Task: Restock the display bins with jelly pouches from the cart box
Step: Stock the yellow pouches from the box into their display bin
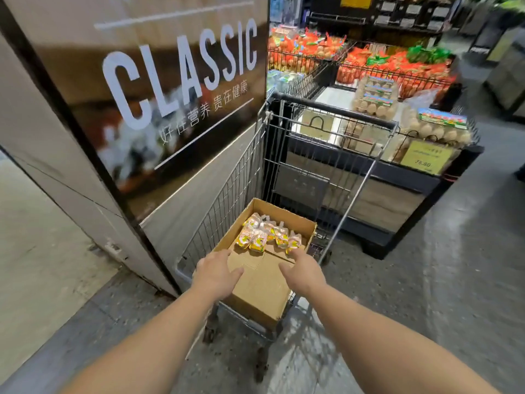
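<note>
I am reaching both arms forward from the bottom of the frame, forearms converging toward the lower centre. My left hand (217, 273) is hovering palm down over the near left part of the cardboard box (260, 291), fingers relaxed and spread, grasping nothing. My right hand (304, 270) is doing the same over the near right part, fingers loosely extended toward the pouches, also released; I cannot tell whether either hand is touching the cardboard.

The box is sitting open inside the wire shopping cart (227, 200), and the jelly pouches (268, 234) are lying in a small heap at its far end, just beyond my fingertips, with bare cardboard floor between them and the near wall.

The cart is standing close beside a big sign panel (159, 89) filling the upper left of the frame, so the left side is looking tight. Directly beyond the cart, centre right, a dark display stand (403, 180) is carrying egg cartons (375, 96) and a yellow price tag (427, 157); wire bins (369, 64) of orange-netted goods are showing behind it at top centre. Open grey floor (468, 265) is spreading along the right and lower right.
</note>
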